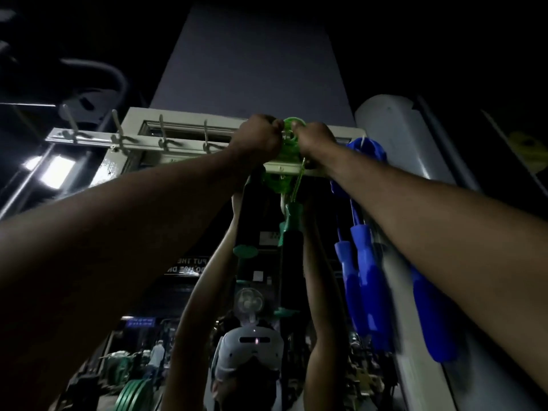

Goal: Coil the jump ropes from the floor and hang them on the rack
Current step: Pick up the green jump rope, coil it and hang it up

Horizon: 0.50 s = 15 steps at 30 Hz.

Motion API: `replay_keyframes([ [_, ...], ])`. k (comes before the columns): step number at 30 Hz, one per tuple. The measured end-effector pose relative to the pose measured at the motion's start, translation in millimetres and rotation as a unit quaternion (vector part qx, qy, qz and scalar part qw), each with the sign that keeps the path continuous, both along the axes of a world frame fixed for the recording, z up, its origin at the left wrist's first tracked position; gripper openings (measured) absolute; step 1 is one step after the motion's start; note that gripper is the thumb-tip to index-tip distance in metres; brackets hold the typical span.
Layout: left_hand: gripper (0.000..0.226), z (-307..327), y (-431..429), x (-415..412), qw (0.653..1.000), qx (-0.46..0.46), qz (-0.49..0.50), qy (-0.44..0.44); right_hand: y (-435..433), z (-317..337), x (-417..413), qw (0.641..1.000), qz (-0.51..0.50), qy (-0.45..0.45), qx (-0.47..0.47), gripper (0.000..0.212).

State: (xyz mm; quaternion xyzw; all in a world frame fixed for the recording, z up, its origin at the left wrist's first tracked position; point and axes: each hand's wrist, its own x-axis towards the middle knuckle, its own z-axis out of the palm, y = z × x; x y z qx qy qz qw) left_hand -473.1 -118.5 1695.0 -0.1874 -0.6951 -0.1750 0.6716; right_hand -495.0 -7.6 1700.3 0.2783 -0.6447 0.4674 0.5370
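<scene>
Up at 12 o'clock, the rack (89, 137) spans the wall. Blue jump rope (367, 262) already hangs off its 3 o'clock end, handles down: done. Left hand (258, 137) and right hand (315, 140) meet mid-rack, fingers curled, both pinching the coiled green jump rope (289, 143) at a hook, handles dangling toward 6. Seated yet? Can't tell. Spare hooks (161, 132) toward 9 are bare. Floor out of view, remaining ropes unknown.
</scene>
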Motion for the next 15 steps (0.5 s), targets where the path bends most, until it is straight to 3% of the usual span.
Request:
replay_keyframes([
  [5,0.036,-4.4,6.2,-5.0,0.999,0.023,0.038,0.026,-0.7,-6.3,-5.8,0.999,-0.022,0.048,-0.004,0.038],
  [10,0.02,-16.1,9.6,-8.3,0.992,0.022,0.111,0.062,-4.1,-16.4,-6.0,0.995,-0.032,0.071,-0.055,0.028],
  [15,0.025,-22.1,-0.1,-10.7,0.988,-0.01,0.113,0.106,-7.5,-28.8,-15.1,0.987,-0.087,0.129,-0.044,0.032],
])
